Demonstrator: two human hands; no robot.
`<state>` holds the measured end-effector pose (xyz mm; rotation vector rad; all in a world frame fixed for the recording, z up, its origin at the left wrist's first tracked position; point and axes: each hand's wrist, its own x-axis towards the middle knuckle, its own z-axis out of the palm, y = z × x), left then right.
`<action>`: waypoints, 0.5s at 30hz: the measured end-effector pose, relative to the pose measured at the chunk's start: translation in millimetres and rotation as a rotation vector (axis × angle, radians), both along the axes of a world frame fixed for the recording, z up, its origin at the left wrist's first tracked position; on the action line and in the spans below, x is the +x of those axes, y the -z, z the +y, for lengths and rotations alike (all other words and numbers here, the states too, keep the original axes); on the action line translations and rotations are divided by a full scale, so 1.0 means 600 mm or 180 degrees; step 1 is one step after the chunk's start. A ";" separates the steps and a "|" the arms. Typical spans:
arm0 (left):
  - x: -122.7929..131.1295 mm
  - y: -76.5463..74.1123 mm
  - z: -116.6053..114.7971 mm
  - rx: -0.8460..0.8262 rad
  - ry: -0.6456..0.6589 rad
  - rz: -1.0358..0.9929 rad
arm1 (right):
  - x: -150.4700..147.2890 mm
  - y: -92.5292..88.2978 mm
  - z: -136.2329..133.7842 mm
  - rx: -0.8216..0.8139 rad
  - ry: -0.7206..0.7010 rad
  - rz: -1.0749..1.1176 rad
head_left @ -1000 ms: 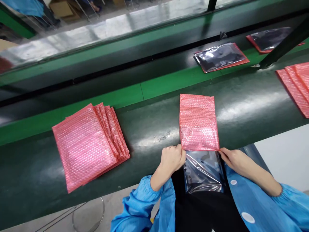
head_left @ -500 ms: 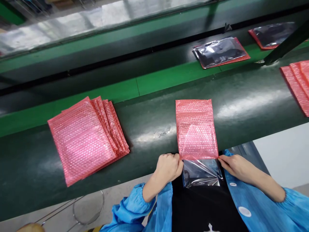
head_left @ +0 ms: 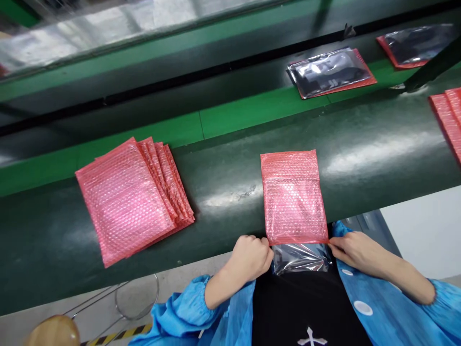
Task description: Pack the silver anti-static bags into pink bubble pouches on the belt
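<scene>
- Fingers (head_left: 266, 247) of the left hand (head_left: 251, 258) are clamping on the near left corner of the pouch (head_left: 293, 202), the hand curling into a loose fist.
- Fingers of the right hand (head_left: 355, 251) are pinching the near right corner.
- Between the hands, the pink bubbled pouch is lying with its far part on the tabletop (head_left: 223, 168); its near edge is stretching straight from corner to corner and reaching past the tabletop's rim at the right.
- Packet (head_left: 302, 258), dark and glossy, is sticking out from that edge; the pouch is covering the rest.
- Close behind the packet, a black shirt (head_left: 288, 307) is showing a pale cross (head_left: 311, 338); whether packet and shirt are touching, I cannot tell.
- Blue sleeves (head_left: 190, 307) are ending in gathered cuffs, and the jacket (head_left: 382, 307) is hanging open.
- Well left of the pouch, a fanned stack (head_left: 129, 202) of similar pouches is lying on the tabletop.
- Far right, more pouches (head_left: 448, 120) are running out of view.
- Beyond the tabletop, a green strip (head_left: 230, 117) is running along; a dark pack (head_left: 331, 72) is lying there on red wrap.
- Farther right, another pack (head_left: 418, 45) is lying partly behind a post (head_left: 435, 65).
- Below left, a brown top (head_left: 54, 331) and striped tape (head_left: 137, 330) are showing.
</scene>
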<state>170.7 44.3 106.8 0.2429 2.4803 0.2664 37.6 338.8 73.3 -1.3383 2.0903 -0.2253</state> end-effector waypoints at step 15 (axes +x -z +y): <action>-0.006 -0.009 -0.039 0.1208 0.0177 -0.0122 | -0.012 -0.059 -0.020 0.0424 0.0474 -0.1771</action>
